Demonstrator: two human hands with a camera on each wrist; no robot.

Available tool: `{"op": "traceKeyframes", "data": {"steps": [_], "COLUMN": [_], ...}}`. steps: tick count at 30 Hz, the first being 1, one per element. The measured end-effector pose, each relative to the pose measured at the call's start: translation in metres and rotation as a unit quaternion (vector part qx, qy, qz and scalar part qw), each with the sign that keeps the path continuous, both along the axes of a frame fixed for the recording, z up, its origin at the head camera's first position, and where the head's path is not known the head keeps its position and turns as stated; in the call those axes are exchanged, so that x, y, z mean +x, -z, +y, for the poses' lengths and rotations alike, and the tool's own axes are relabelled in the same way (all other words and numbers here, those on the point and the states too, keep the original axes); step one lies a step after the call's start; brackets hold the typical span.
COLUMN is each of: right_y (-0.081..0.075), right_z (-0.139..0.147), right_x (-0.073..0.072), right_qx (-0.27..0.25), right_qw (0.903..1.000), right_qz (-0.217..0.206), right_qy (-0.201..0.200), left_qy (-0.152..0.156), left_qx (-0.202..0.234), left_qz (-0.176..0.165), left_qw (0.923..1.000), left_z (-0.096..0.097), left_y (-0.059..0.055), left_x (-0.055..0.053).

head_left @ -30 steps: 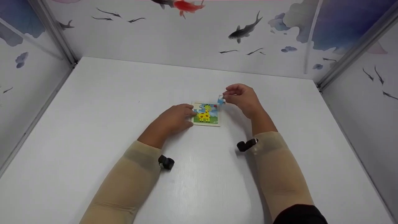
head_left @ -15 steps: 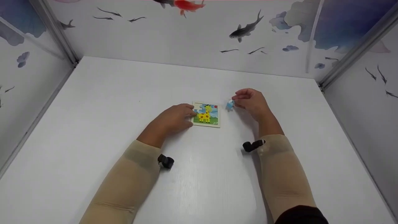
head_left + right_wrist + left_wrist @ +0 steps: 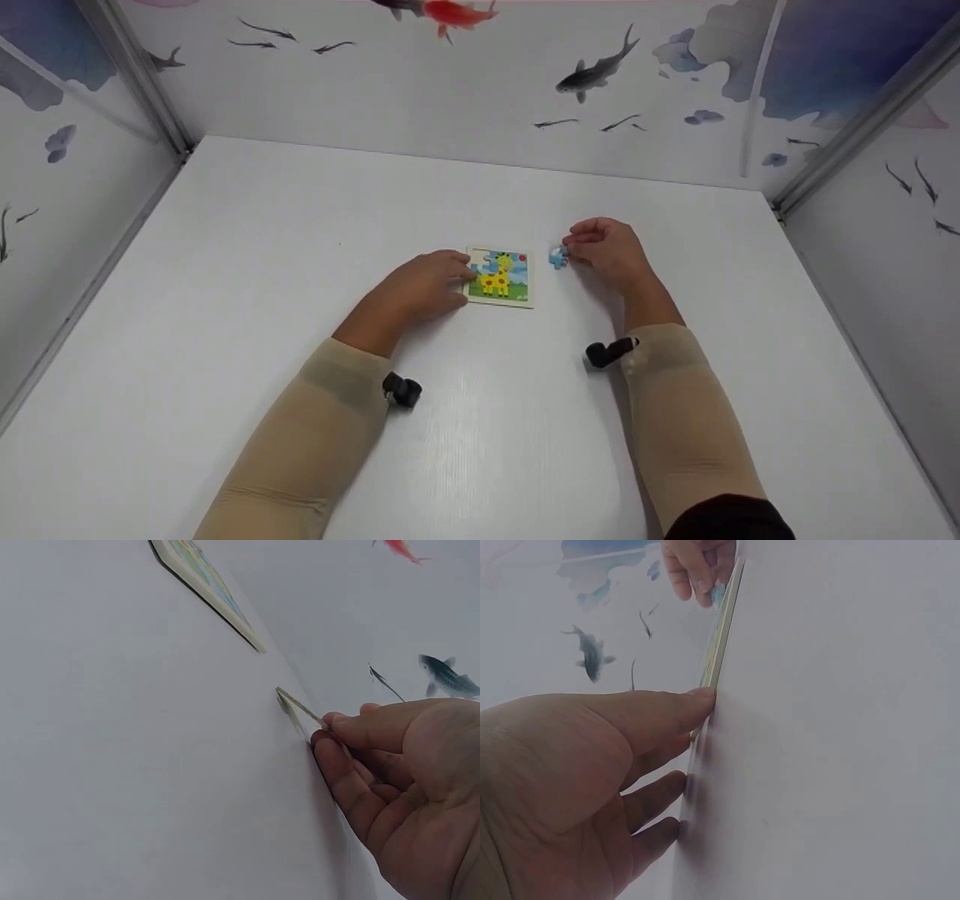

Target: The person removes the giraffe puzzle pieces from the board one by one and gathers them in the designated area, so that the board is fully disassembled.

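Note:
A square giraffe jigsaw puzzle [image 3: 504,286] lies flat in its pale wooden frame in the head view. Its upper left part shows a bare patch of the frame's base. My left hand [image 3: 420,292] rests on the table at the frame's left edge, thumb and fingertips touching it. In the left wrist view those fingers [image 3: 654,802] are spread and fairly straight. To the right of the frame, my right hand [image 3: 609,251] pinches a small blue and white puzzle piece [image 3: 557,256] between thumb and forefinger. Edge-on in the right wrist view, that piece [image 3: 301,706] is tilted just above the tabletop.
The white table [image 3: 465,420] stretches around both hands. White walls printed with fish [image 3: 596,73] border it at the back and sides. A small black camera [image 3: 403,390] sits on the left sleeve, and another black camera [image 3: 609,351] on the right sleeve.
My right hand has moved right and slightly toward me with the puzzle piece, away from the frame, and the piece has turned a little. The left hand stays at the frame's left edge.

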State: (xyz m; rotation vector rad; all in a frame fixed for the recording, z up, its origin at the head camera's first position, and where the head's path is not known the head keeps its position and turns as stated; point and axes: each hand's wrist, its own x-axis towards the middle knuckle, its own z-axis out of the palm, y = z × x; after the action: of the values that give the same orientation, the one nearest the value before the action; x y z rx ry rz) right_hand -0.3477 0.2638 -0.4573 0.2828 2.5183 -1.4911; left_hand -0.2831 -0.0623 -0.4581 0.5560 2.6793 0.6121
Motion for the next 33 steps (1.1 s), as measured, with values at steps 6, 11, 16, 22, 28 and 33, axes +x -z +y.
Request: {"op": "traceKeyframes", "data": {"steps": [6, 11, 16, 22, 28, 33], "right_y": [-0.004, -0.009, -0.016, -0.020, -0.016, -0.006], "right_z": [-0.003, -0.014, -0.039, -0.073, -0.094, -0.098], "right_x": [0.003, 0.003, 0.006, 0.011, 0.013, 0.014], "right_qx": [0.014, 0.009, 0.010, 0.001, 0.002, 0.024], "right_qw": [0.9999, 0.9995, 0.9979, 0.9923, 0.9850, 0.9807], "right_qz": [0.009, 0.030, 0.037, 0.051, 0.055, 0.039], "right_qy": [0.005, -0.007, -0.052, -0.113, -0.164, -0.190], "left_qy": [0.001, 0.004, 0.003, -0.012, -0.020, -0.013], "left_qx": [0.007, 0.010, 0.009, 0.012, 0.012, 0.011], "left_qz": [0.002, 0.000, -0.011, -0.022, -0.022, -0.016], "left_qw": [1.0000, 0.9999, 0.9999, 0.9996, 0.9995, 0.9997], "left_z": [-0.002, -0.004, -0.004, -0.004, -0.004, -0.004], "left_y": [-0.001, -0.003, -0.005, -0.005, -0.003, -0.005], "left_x": [0.002, 0.002, 0.003, 0.002, 0.002, 0.003]}}
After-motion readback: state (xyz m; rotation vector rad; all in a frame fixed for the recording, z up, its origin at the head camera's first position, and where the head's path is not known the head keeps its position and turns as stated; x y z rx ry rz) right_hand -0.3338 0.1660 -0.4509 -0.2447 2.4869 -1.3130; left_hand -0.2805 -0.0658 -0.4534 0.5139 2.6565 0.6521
